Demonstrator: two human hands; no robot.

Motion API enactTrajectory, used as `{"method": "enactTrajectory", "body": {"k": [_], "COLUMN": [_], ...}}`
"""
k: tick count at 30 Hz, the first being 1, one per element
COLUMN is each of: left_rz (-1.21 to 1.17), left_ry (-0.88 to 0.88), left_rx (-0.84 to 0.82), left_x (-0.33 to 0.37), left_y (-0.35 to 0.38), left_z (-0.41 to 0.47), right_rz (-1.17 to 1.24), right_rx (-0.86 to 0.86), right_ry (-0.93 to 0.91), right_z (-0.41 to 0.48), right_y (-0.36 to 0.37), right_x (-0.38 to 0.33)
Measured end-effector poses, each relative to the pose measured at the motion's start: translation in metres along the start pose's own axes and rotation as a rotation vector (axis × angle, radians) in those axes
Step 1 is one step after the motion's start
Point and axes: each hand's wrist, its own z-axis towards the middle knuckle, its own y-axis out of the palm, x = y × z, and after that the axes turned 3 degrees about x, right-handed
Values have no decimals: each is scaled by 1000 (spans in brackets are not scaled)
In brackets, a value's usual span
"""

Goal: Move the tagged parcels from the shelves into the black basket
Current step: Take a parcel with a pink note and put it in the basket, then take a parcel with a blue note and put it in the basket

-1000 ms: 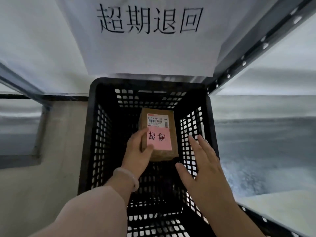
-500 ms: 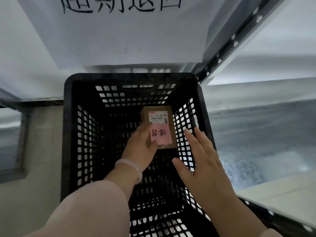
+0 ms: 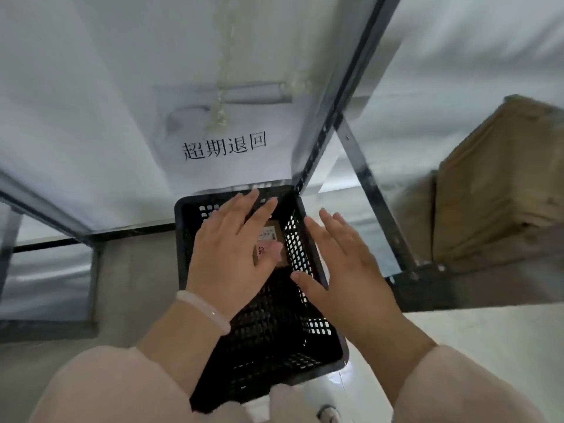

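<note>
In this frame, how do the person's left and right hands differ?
The left hand wears a pale bracelet; the right hand has a bare wrist. The left hand hangs over the black basket, partly hiding the tagged parcel; the right hand sits over its right rim. Shared: both are open and hold nothing.

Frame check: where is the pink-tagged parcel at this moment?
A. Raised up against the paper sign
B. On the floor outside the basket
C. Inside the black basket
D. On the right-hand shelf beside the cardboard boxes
C: the pink-tagged parcel shows inside the black basket, beneath the straight-fingered left hand; the right hand is open by the basket's right wall.
</note>
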Motion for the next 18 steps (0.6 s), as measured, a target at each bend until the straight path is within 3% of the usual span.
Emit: {"method": "enactTrajectory", "body": {"k": [5, 12, 18], "left_rz": [43, 107, 37], "left_ry": [118, 216, 348], "left_rx": [136, 376, 488], "left_x": [94, 261, 400], "left_y": [-83, -152, -156], "left_z": [-28, -66, -68], "right_rz": [-33, -47, -90], "right_rx": [234, 463, 651], "right_ry": [-249, -440, -356], "right_z": [-67, -172, -240], "right_y": [-98, -239, -336], "right_x": [-15, 27, 103]}}
